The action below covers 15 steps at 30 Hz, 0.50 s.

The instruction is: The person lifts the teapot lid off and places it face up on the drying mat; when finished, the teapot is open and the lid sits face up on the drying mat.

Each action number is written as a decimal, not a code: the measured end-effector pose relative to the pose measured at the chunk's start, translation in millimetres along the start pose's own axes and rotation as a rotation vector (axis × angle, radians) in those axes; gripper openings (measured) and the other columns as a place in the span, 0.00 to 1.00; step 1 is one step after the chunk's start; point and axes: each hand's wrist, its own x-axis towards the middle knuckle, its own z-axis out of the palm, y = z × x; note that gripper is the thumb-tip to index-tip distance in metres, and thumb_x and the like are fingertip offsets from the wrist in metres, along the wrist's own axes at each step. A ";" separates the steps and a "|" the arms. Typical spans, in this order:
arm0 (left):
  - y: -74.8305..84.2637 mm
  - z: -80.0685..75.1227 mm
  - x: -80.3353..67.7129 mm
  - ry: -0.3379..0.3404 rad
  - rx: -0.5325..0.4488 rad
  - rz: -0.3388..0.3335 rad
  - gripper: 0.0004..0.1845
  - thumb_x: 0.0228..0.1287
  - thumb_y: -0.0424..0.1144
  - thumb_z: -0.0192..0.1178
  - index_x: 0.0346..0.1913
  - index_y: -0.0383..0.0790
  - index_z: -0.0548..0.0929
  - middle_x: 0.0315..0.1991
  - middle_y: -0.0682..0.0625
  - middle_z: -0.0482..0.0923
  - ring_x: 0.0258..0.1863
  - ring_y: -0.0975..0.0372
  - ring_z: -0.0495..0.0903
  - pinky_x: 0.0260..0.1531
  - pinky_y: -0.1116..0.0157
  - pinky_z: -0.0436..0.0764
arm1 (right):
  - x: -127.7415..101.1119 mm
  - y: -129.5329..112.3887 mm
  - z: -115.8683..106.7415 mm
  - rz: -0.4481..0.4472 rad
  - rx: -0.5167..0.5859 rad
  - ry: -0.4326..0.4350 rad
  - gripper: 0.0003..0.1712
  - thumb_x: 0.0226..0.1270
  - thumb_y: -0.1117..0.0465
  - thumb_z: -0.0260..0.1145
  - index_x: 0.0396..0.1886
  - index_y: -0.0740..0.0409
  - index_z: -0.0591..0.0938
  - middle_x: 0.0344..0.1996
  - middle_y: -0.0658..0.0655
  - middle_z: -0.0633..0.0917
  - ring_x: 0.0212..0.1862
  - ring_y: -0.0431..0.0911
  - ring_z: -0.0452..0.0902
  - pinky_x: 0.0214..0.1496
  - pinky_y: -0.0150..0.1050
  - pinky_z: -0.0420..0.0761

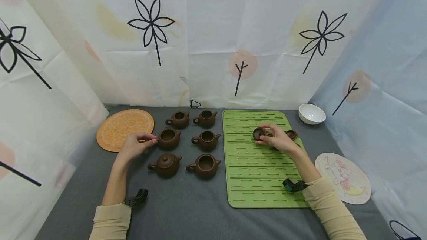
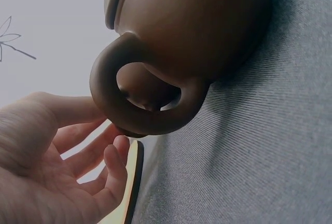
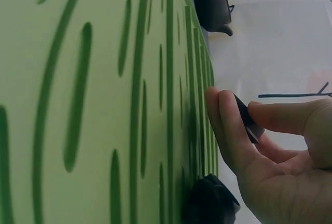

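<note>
My left hand (image 1: 136,146) pinches the handle of a brown lidless teapot (image 1: 169,139), the middle one in the left column. In the left wrist view, a nearer lidded teapot (image 2: 192,22) partly hides that handle from view. Over the green mat, my right hand (image 1: 278,140) holds a small brown teapot lid (image 1: 258,134) between thumb and fingers. The right wrist view shows this lid (image 3: 247,119) tilted and raised off the mat. More brown lids (image 1: 291,135) lie beside the right hand, partly hidden by it.
Several other lidless teapots (image 1: 205,140) stand in two columns left of the green ribbed mat (image 1: 253,192). An orange round mat (image 1: 123,127) lies at left. At right are a white bowl (image 1: 311,114) and a round picture mat (image 1: 343,179).
</note>
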 end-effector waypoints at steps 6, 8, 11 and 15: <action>-0.3 -0.2 0.1 0.015 0.010 0.015 0.14 0.77 0.43 0.69 0.55 0.37 0.92 0.54 0.36 0.90 0.51 0.50 0.84 0.35 0.68 0.82 | 4.5 6.3 7.4 0.018 -0.069 0.038 0.36 0.86 0.71 0.56 0.85 0.72 0.55 0.79 0.84 0.62 0.60 0.58 0.91 0.65 0.43 0.88; -0.5 0.0 -0.2 0.021 0.010 0.026 0.14 0.77 0.42 0.69 0.55 0.36 0.92 0.54 0.36 0.90 0.50 0.50 0.85 0.35 0.68 0.82 | 6.4 6.6 9.9 0.024 -0.106 0.058 0.35 0.85 0.71 0.57 0.85 0.73 0.57 0.77 0.84 0.63 0.57 0.55 0.92 0.62 0.41 0.90; 0.2 0.2 -1.2 0.026 0.008 0.038 0.13 0.77 0.41 0.69 0.54 0.36 0.92 0.54 0.36 0.90 0.50 0.50 0.85 0.34 0.68 0.83 | 8.6 5.1 12.5 0.032 -0.180 0.092 0.35 0.85 0.70 0.59 0.84 0.72 0.60 0.78 0.84 0.64 0.53 0.54 0.93 0.58 0.39 0.90; 1.1 -0.2 -3.3 0.028 0.015 0.056 0.12 0.78 0.40 0.68 0.55 0.36 0.92 0.55 0.35 0.90 0.51 0.50 0.85 0.36 0.69 0.83 | 10.4 2.9 14.8 0.021 -0.249 0.109 0.34 0.84 0.68 0.60 0.83 0.73 0.62 0.76 0.85 0.65 0.51 0.56 0.93 0.56 0.41 0.91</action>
